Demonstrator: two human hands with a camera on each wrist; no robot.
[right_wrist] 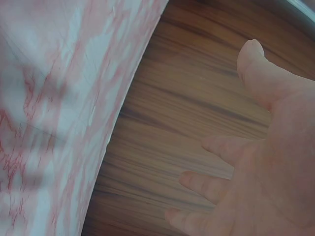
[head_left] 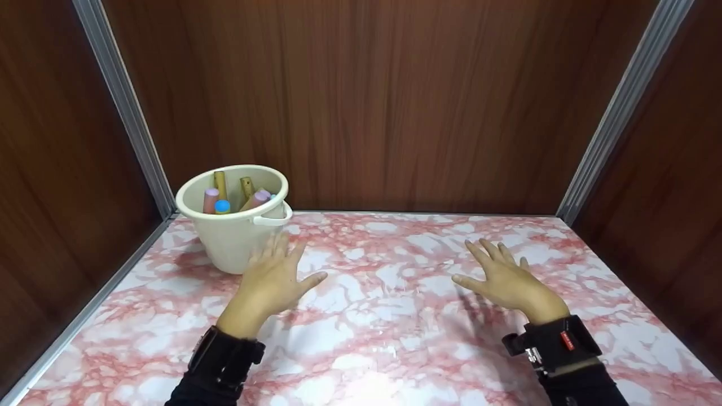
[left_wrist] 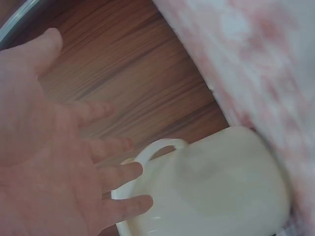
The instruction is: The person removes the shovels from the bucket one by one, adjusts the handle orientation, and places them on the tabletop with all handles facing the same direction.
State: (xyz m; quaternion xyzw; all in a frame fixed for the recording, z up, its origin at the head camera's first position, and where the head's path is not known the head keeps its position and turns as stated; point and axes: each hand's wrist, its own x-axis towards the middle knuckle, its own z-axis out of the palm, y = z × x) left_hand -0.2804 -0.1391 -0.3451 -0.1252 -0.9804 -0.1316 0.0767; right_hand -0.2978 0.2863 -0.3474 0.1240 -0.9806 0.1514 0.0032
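Our left hand point(head_left: 272, 285), near the bucket point(head_left: 223, 242) of rods point(head_left: 210, 203) at the far left of the table point(head_left: 383, 310), and right hand point(head_left: 506, 283), well apart, are spread and empty; we judge a sideways knock could tip the bucket, spilling the rods.

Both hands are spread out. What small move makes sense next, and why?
Perhaps the left hand should reach over the cream round plastic bucket: that hand holds nothing and is nearer it than the right hand, and coloured cylindrical pieces show inside.
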